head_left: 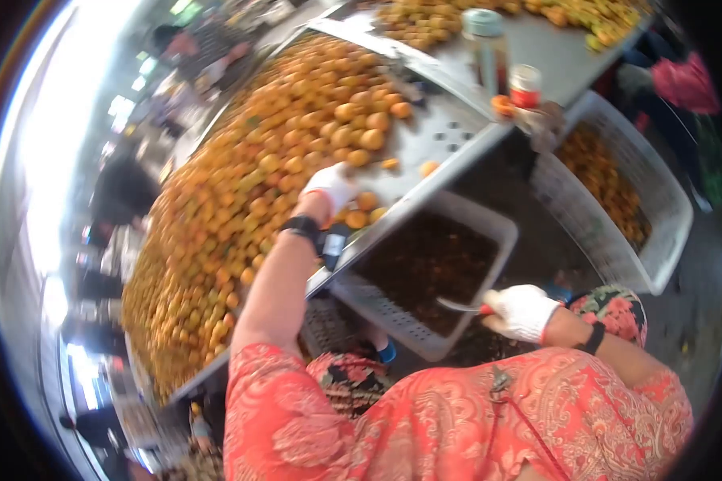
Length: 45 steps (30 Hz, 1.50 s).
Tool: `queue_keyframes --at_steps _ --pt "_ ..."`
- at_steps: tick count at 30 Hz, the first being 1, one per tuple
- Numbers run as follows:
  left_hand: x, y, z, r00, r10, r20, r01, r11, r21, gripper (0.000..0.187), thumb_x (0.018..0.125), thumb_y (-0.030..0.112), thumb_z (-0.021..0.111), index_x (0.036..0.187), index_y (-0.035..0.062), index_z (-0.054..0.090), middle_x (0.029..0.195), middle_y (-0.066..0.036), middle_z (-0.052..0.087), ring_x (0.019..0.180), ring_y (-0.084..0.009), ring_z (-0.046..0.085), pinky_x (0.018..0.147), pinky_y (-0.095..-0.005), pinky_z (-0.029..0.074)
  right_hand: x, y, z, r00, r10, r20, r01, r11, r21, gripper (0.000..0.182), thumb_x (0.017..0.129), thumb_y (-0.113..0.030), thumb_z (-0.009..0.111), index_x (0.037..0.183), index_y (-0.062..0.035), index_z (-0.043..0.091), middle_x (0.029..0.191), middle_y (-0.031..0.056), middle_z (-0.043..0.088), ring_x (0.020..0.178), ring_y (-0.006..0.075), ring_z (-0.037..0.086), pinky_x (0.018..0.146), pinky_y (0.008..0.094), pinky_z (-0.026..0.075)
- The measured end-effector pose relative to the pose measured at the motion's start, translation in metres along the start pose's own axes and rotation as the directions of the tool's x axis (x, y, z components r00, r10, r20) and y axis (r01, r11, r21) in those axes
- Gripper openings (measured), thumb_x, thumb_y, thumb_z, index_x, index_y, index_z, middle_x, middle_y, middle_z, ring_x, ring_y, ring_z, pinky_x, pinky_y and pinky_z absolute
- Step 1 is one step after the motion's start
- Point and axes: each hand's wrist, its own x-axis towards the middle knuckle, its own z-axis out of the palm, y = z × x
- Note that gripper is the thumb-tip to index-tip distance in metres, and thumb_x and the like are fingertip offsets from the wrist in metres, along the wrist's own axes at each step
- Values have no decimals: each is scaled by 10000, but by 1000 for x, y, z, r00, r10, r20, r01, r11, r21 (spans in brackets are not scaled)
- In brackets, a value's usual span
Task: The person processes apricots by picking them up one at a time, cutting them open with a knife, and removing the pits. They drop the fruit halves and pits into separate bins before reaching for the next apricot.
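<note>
My left hand (329, 187), in a white glove, reaches onto the metal table at the edge of a large heap of round orange fruits (297, 120). Its fingers are blurred among the fruits, and I cannot tell whether they grip one. A few loose fruits (367, 202) lie just beside it. Low on the right, my gloved right hand (525, 313) is closed around the red handle of a small curved knife (459, 305). The blade points left, over a grey plastic crate (501, 248) with dark brown scraps in it.
A bottle with a pale green lid (483, 24) and a red-labelled jar (525, 86) stand by the table's corner. At the right is a white crate (674, 232) of orange pieces. Other people (124, 188) work along the table's far side.
</note>
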Motion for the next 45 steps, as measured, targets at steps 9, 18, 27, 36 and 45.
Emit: queue_keyframes --at_steps 9,18,27,36,45 --pt "-195 80 -51 998 38 -40 -43 93 -995 430 801 -7 592 1231 6 585 1035 -110 617 753 -144 595 605 -262 501 -5 -19 9 977 -159 -143 154 987 -45 190 883 -221 614 985 -60 625 824 207 687 817 401 675 737 466 536" --pt "-409 106 3 978 87 -191 -121 -506 -854 375 897 122 660 1245 33 552 1049 -134 650 784 -242 671 666 -329 546 -65 -74 27 977 126 -169 -24 863 504 176 896 -193 626 913 -17 618 693 46 587 587 130 545 538 319 441" --pt "-528 110 -20 900 -106 -422 -417 -492 -764 333 946 176 629 1230 8 582 1006 -146 651 715 -229 617 622 -321 501 -136 -174 38 947 -165 -275 272 867 417 134 915 -153 600 859 -32 585 634 0 525 481 93 476 440 273 384" --pt "-499 131 -22 891 -150 -429 -440 -525 -729 337 907 59 639 1230 21 553 996 -142 666 730 -225 657 619 -315 534 -173 -204 11 859 -351 -372 508 672 540 179 1026 -197 541 911 -61 555 698 -55 489 620 34 444 517 233 365" --pt "-465 152 -13 881 -45 -472 -448 -403 -798 562 794 -17 700 1326 10 520 1122 -150 644 851 -211 654 698 -314 532 -170 -200 12 704 -515 -490 625 777 81 218 966 -213 593 937 -1 549 808 243 627 804 427 645 656 436 488"
